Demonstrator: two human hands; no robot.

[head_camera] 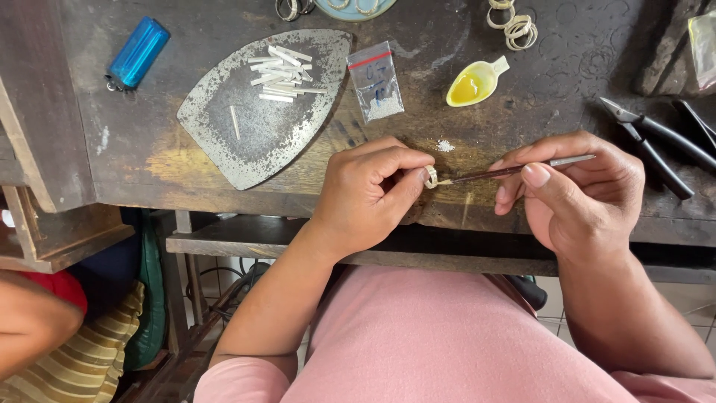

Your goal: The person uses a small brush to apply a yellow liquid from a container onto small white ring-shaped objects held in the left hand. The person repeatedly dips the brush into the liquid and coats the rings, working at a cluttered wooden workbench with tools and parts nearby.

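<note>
Dark bench (522, 97): my left hand (365, 198) fingers pinch a ring (431, 177), right hand (578, 190) fingers grip a brush (514, 170) touching it; I judge coating is underway, needing steadiness.

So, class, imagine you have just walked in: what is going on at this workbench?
A person at a worn wooden bench pinches a small pale ring in the left hand. The right hand holds a thin brush with its tip against the ring. Behind the hands lie a small spoon-shaped dish of yellow liquid, a metal plate with short pale strips, a little plastic bag, a blue lighter and black pliers.
</note>
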